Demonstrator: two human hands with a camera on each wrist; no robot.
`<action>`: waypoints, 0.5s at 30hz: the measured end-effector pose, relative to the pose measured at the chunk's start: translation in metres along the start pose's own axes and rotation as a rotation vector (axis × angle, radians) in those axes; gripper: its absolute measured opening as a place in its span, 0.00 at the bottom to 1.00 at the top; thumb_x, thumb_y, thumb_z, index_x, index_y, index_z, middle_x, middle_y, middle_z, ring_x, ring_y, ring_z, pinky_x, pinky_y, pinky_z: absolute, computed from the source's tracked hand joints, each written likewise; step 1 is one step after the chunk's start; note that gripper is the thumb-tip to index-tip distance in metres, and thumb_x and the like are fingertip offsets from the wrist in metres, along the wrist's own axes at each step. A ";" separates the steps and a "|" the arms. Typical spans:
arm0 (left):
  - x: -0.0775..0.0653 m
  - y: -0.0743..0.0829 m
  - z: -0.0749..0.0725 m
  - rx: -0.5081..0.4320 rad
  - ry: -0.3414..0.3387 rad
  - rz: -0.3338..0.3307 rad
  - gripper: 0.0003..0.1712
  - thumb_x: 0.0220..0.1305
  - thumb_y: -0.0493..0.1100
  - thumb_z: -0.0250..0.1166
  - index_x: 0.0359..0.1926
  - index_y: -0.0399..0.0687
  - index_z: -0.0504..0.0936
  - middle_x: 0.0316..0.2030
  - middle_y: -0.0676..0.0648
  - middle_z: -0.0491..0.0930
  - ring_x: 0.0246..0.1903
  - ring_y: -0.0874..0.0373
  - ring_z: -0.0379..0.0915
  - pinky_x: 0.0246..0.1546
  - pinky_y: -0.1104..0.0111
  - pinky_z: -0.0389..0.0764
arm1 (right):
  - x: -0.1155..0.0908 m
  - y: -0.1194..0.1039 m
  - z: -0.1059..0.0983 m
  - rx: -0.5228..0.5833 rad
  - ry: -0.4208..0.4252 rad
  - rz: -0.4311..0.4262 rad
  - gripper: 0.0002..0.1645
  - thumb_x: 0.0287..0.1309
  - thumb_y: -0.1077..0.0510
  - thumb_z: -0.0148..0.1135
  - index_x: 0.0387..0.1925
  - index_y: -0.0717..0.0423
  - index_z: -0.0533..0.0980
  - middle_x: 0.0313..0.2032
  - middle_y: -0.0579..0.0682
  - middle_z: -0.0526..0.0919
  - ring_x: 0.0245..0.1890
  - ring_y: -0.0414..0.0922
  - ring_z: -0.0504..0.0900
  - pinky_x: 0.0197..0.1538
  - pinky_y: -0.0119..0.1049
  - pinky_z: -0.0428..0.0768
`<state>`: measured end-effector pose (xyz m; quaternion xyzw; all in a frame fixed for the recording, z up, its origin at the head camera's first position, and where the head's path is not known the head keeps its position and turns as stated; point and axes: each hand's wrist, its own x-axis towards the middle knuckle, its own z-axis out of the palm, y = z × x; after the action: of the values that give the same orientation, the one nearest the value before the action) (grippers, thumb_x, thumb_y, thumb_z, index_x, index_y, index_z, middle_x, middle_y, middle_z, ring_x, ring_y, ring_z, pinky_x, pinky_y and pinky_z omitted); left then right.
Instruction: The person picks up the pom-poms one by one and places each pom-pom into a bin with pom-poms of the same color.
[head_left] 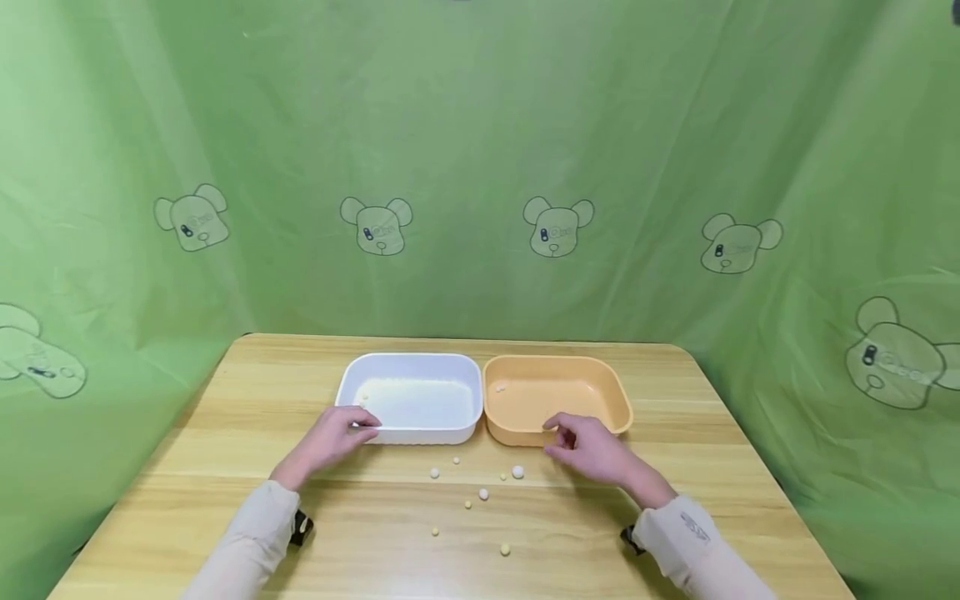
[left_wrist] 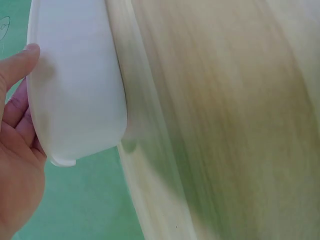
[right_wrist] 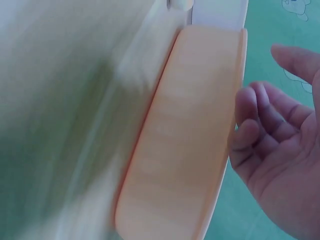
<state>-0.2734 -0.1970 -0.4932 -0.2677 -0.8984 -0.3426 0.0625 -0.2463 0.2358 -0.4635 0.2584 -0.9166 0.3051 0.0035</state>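
Observation:
My left hand (head_left: pixel 337 435) is at the front left corner of a white plastic tray (head_left: pixel 431 435), its fingers over the rim. In the left wrist view the thumb (left_wrist: pixel 31 54) is beside the tray's rim, and the other fingers are partly hidden behind it. Small beads (head_left: pixel 365 397) lie in this tray near those fingers. Over the front rim of an orange tray (head_left: pixel 517 435) is my right hand (head_left: pixel 588 448), fingers loosely bent, thumb apart, no object seen between them. A pale bead (head_left: pixel 500 389) lies inside the orange tray.
Several small white and yellow beads (head_left: pixel 483 494) are scattered on the wooden table (head_left: pixel 375 542) in front of the trays, between my forearms. The trays stand side by side near the back edge. A green curtain (head_left: pixel 465 283) with bear heads surrounds the table.

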 end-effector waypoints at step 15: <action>0.001 -0.003 0.000 -0.073 -0.024 -0.036 0.05 0.57 0.38 0.67 0.36 0.48 0.86 0.34 0.54 0.84 0.39 0.56 0.79 0.44 0.62 0.78 | -0.023 -0.026 0.026 0.254 -0.341 -0.076 0.11 0.54 0.61 0.65 0.41 0.59 0.78 0.26 0.39 0.78 0.27 0.35 0.77 0.35 0.31 0.78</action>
<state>-0.2759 -0.1982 -0.4942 -0.2576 -0.8906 -0.3730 0.0356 -0.2105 0.2145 -0.4740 0.3391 -0.8477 0.3697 -0.1725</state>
